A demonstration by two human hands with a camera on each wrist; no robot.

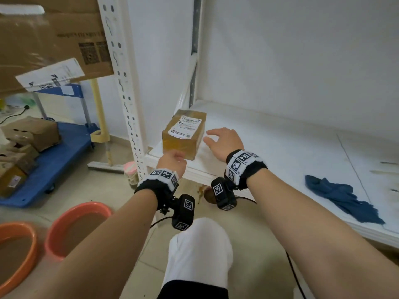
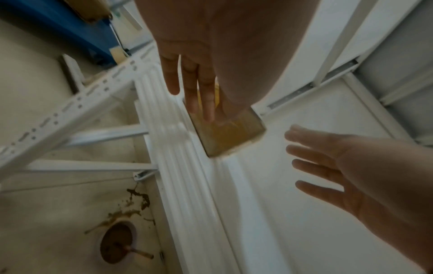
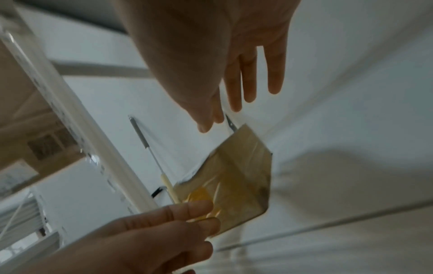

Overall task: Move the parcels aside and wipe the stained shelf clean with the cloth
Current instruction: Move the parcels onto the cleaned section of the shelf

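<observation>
A taped brown parcel point(image 1: 183, 134) with a white label sits at the left end of the white shelf point(image 1: 280, 147). My left hand point(image 1: 173, 160) is at the parcel's near face by the shelf's front edge, its fingers point(image 2: 199, 89) extended against the parcel point(image 2: 232, 137); I cannot tell whether it presses. My right hand point(image 1: 222, 141) hovers just right of the parcel, fingers point(image 2: 314, 166) spread, a small gap between them and the box. The right wrist view shows the parcel point(image 3: 236, 185) between both hands. A crumpled blue cloth point(image 1: 343, 199) lies on the shelf far to the right.
The shelf's perforated post point(image 1: 127, 100) stands left of the parcel. A blue cart point(image 1: 54, 160) holds several cardboard boxes. Two orange basins point(image 1: 75, 227) of brown water stand on the floor. A bowl with a brown spill point(image 2: 117, 242) lies under the shelf. Faint streaks point(image 1: 386, 169) mark the shelf's right end.
</observation>
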